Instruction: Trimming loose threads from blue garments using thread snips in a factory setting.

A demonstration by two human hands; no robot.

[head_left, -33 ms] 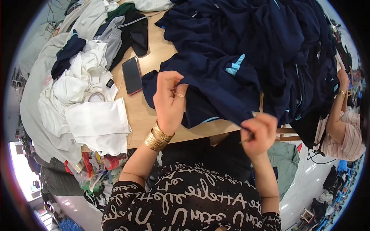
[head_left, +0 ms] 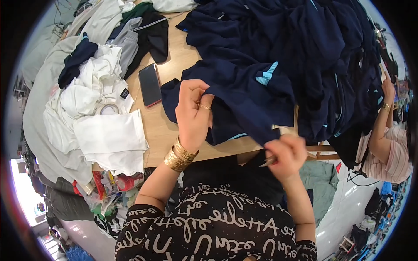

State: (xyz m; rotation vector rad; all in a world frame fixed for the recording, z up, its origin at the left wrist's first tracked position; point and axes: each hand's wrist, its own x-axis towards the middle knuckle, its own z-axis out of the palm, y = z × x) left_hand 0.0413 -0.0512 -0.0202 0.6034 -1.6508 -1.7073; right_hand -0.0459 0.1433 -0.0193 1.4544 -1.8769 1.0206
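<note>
Navy garment is just right of the phone on the bench, going by the head view, with its near edge held up off the wood. Left hand, nearer to the phone, has thumb and fingers pinched on the cloth. Right hand, farther right of the phone and closer to the body, is curled round a slim metal tool; it's blurry, so I can't tell what kind. Looks like those fingers catch the cloth's end too, but don't quote me. Hands are well apart with fabric stretched between them, probably so the edge stays flat and easy to see. Bigger navy heap sits beyond and right of the phone, white cloth and a tape roll left of it, I'd guess to keep colours separate and the middle workable.
</note>
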